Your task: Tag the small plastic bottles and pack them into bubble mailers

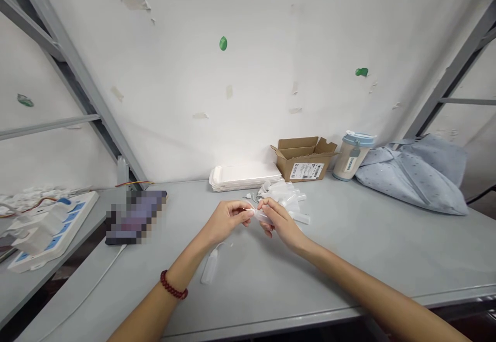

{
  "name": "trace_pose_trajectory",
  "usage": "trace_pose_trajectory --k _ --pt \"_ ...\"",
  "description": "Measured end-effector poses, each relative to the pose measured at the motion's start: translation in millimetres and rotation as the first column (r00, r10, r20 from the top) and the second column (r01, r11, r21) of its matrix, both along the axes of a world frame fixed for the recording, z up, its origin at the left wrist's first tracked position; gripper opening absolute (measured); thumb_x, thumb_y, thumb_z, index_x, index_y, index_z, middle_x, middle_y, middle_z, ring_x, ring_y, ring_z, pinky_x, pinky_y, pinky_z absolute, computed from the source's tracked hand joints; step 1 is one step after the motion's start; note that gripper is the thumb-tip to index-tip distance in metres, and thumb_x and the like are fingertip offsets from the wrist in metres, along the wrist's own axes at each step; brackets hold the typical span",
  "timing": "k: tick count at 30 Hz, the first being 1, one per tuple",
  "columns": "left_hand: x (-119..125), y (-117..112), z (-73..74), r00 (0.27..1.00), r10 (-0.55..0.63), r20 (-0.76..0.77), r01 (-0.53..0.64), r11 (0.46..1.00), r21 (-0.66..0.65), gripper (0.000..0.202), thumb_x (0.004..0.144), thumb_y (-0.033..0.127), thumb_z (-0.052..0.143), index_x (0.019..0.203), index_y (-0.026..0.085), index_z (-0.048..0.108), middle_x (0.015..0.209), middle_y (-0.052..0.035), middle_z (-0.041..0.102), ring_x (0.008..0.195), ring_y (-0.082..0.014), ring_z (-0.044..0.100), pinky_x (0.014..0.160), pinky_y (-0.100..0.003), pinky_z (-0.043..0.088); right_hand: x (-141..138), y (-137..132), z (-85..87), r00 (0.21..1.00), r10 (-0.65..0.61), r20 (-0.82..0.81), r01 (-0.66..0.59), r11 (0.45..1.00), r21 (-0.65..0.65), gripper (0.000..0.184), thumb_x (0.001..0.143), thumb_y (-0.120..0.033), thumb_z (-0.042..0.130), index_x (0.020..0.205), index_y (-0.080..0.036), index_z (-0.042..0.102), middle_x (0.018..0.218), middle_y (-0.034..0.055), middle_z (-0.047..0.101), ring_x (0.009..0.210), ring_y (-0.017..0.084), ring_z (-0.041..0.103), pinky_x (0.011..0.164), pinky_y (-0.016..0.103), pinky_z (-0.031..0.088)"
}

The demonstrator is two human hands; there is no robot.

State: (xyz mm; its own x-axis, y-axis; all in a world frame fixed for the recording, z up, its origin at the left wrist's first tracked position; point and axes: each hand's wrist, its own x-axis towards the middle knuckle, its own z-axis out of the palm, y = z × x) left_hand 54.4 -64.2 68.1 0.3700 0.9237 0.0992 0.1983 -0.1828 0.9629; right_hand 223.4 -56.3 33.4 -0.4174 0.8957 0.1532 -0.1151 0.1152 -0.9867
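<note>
Over the middle of the table, my left hand (231,215) and my right hand (279,219) meet with closed fingers. A small translucent plastic bottle (260,214) sits in the fingers of my right hand. At its neck end, my left thumb and forefinger pinch a small white piece, too small to name surely. Just behind my right hand lies a loose heap of similar translucent bottles (300,217). Another small bottle (210,267), with a thin curved tip, lies apart on the table, to the right of my left forearm.
A stack of white flat packages (246,176) and an open cardboard box (304,164) stand along the wall. Right of them are a lidded cup (351,158) and a grey-blue cloth bag (414,179). A blurred phone-like object (137,218) and a power strip (50,233) lie left.
</note>
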Motion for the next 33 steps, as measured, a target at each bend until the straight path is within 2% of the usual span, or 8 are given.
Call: trace_pose_trajectory --k 6,12,18,22,25,27,30,33 --pt "0.4 -2.8 -0.7 0.995 0.021 -0.099 -0.028 0.997 -0.074 0.037 0.078 0.046 0.053 0.057 0.017 0.045 0.046 0.0047 0.047 0.042 -0.0085 0.044 0.048 -0.022 0.037 -2.6 -7.9 -0.5 0.992 -0.060 0.115 0.043 0.989 0.140 0.023 0.089 -0.042 0.035 0.086 -0.021 0.043 0.058 -0.0070 0.038 0.046 0.007 0.034 0.049 0.023 0.035" --pt "-1.5 -2.3 -3.8 0.994 0.017 -0.108 -0.021 0.999 -0.037 0.037 0.079 0.045 0.053 0.056 0.017 0.045 0.046 0.0049 0.046 0.044 -0.0083 0.043 0.048 -0.022 0.036 -3.8 -9.6 0.1 0.993 -0.045 0.106 0.036 0.996 0.086 0.024 0.089 -0.044 0.035 0.085 -0.022 0.042 0.053 -0.0086 0.033 0.043 0.007 0.032 0.046 0.022 0.034" --pt "0.2 -2.7 -3.5 0.999 0.002 -0.037 0.000 0.999 0.039 0.022 0.074 0.036 0.062 0.070 0.015 0.062 0.063 0.0001 0.058 0.059 -0.0110 0.052 0.058 -0.023 0.043 -1.5 -3.9 1.9 0.998 -0.027 0.055 0.031 0.996 -0.081 0.023 0.085 -0.045 0.039 0.088 -0.022 0.040 0.048 -0.0107 0.028 0.042 0.008 0.030 0.040 0.018 0.029" --pt "2.0 -1.5 -4.0 0.999 0.024 0.028 -0.026 0.997 0.069 0.016 0.068 0.029 0.068 0.074 0.015 0.065 0.081 -0.0030 0.061 0.074 -0.0145 0.056 0.068 -0.026 0.047 -0.7 -2.5 3.5 0.999 -0.030 0.018 0.033 0.990 -0.139 0.022 0.083 -0.044 0.042 0.088 -0.022 0.040 0.046 -0.0108 0.030 0.041 0.007 0.029 0.040 0.018 0.030" --pt "2.0 -1.4 -3.8 1.000 0.001 0.024 -0.003 0.998 0.057 0.019 0.068 0.031 0.069 0.079 0.016 0.065 0.086 -0.0034 0.062 0.074 -0.0142 0.056 0.069 -0.026 0.048 -1.2 -3.4 5.3 1.000 -0.023 -0.012 0.021 0.988 -0.151 0.024 0.082 -0.045 0.044 0.087 -0.022 0.040 0.047 -0.0106 0.030 0.041 0.007 0.030 0.039 0.018 0.030" --pt "1.8 -2.2 -3.0 1.000 -0.015 0.006 0.015 0.999 0.029 0.022 0.072 0.037 0.064 0.081 0.016 0.065 0.079 -0.0028 0.062 0.067 -0.0127 0.056 0.066 -0.026 0.047 -1.6 -4.4 6.5 0.999 -0.027 -0.024 0.023 0.990 -0.142 0.025 0.082 -0.046 0.045 0.087 -0.022 0.040 0.049 -0.0097 0.032 0.043 0.007 0.031 0.039 0.018 0.030" --pt "1.2 -3.7 -2.4 0.999 -0.014 -0.039 0.013 1.000 -0.019 0.031 0.078 0.044 0.055 0.069 0.015 0.062 0.060 -0.0004 0.059 0.055 -0.0118 0.054 0.058 -0.025 0.045 -1.8 -5.3 7.3 0.999 -0.040 -0.009 0.038 0.991 -0.127 0.024 0.082 -0.045 0.044 0.087 -0.022 0.040 0.052 -0.0094 0.033 0.043 0.007 0.031 0.039 0.017 0.030" --pt "0.1 -3.6 -4.3 0.997 -0.012 -0.071 0.011 1.000 -0.023 0.031 0.077 0.044 0.057 0.066 0.016 0.061 0.054 0.0014 0.056 0.051 -0.0115 0.053 0.054 -0.024 0.042 -1.3 -5.0 6.0 0.999 -0.048 0.009 0.049 0.991 -0.125 0.022 0.083 -0.044 0.043 0.087 -0.022 0.040 0.051 -0.0100 0.030 0.042 0.007 0.030 0.040 0.017 0.029"
